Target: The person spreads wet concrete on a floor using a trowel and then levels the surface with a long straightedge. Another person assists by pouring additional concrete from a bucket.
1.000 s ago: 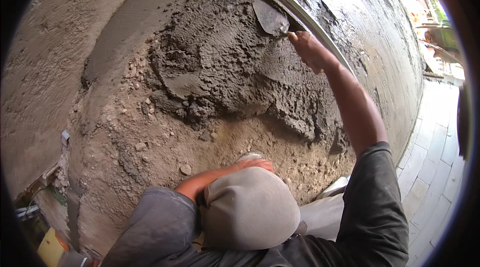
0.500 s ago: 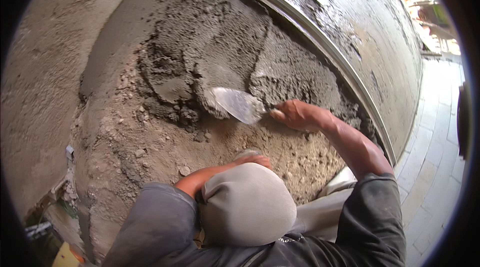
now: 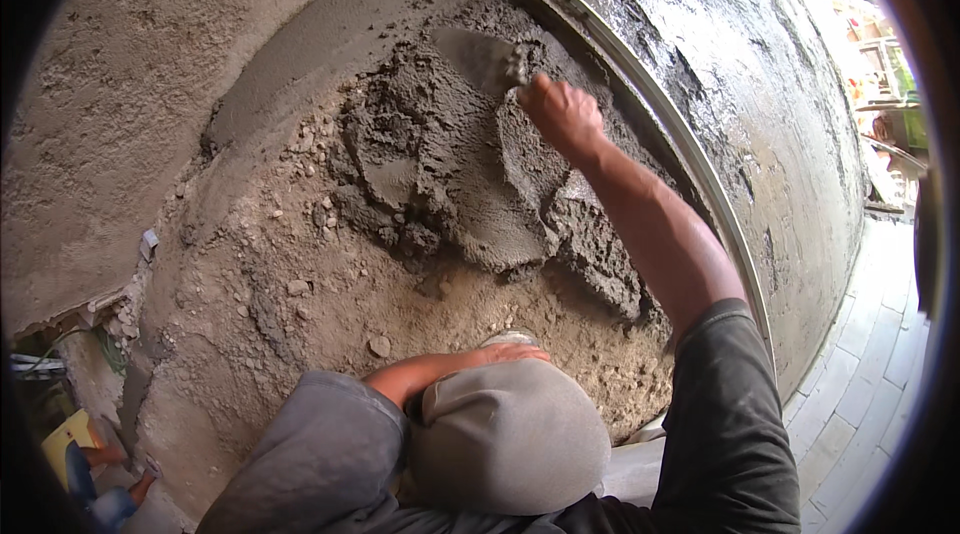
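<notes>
My right hand (image 3: 565, 114) is closed around the handle of a trowel (image 3: 472, 54). Grey mortar coats its blade, which presses on the upper part of a rough patch of wet mortar (image 3: 440, 149), close to a long metal straightedge (image 3: 690, 124). Motion blurs the trowel slightly. Low in the middle, my left hand (image 3: 510, 352) lies flat across the far side of my bent knee (image 3: 510, 434) in beige cloth, holding no tool. Some of its fingertips are hard to see. Just past it shows the edge of something pale that I cannot make out.
Crumbly soil with small stones (image 3: 300, 289) borders the mortar below. A rough plastered wall (image 3: 120, 134) rises at left; a smoother, wet grey surface (image 3: 790, 164) lies beyond the straightedge. Light floor tiles (image 3: 840, 384) run along the right. Part of another person (image 3: 100, 494) shows at lower left.
My right hand has carried the trowel upward across the mortar, leaving a smoother, spread patch below. The view has shifted slightly. My left hand stays at the knee.
</notes>
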Available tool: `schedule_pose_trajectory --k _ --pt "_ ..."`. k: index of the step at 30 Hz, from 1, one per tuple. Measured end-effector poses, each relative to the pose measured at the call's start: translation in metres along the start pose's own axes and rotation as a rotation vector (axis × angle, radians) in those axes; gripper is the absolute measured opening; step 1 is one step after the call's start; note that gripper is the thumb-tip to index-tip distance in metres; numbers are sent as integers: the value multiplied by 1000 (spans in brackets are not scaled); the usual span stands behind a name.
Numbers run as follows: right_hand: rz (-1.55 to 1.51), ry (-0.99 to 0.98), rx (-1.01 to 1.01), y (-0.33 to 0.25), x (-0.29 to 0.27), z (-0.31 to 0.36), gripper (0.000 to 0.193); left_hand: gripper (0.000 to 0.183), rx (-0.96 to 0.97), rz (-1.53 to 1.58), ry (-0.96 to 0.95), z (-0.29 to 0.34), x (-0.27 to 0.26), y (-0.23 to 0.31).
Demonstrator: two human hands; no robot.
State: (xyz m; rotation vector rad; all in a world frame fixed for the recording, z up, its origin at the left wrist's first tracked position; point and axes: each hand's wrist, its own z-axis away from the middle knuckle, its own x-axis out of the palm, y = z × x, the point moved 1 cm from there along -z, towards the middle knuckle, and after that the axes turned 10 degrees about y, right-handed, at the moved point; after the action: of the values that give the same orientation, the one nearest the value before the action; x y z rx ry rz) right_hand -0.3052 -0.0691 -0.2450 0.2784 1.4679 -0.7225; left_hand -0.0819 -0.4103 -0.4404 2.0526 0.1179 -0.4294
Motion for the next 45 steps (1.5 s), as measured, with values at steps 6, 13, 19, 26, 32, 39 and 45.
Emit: schedule_pose_trajectory --k 6,13,19,26,32,39,45 --pt "-204 -388 360 76 -27 -13 33 33 -100 85 -104 -23 -32 26" --pt "-166 -480 -290 66 10 109 36 42 -235 313 -281 -45 -61 37" --pt "-143 -497 -37 24 -29 210 38 42 -101 192 -304 -64 -78 50" --pt "-54 55 768 91 -7 262 39 40 -135 132 -343 -76 -87 64" --pt "16 228 1103 160 -11 364 40 40 -96 105 -554 -95 -82 63" --pt "-428 223 1413 189 -9 421 40 41 -67 20 -568 -93 -82 72" --pt "-906 63 1277 98 1 366 35 42 -101 -13 -611 -89 -79 67"
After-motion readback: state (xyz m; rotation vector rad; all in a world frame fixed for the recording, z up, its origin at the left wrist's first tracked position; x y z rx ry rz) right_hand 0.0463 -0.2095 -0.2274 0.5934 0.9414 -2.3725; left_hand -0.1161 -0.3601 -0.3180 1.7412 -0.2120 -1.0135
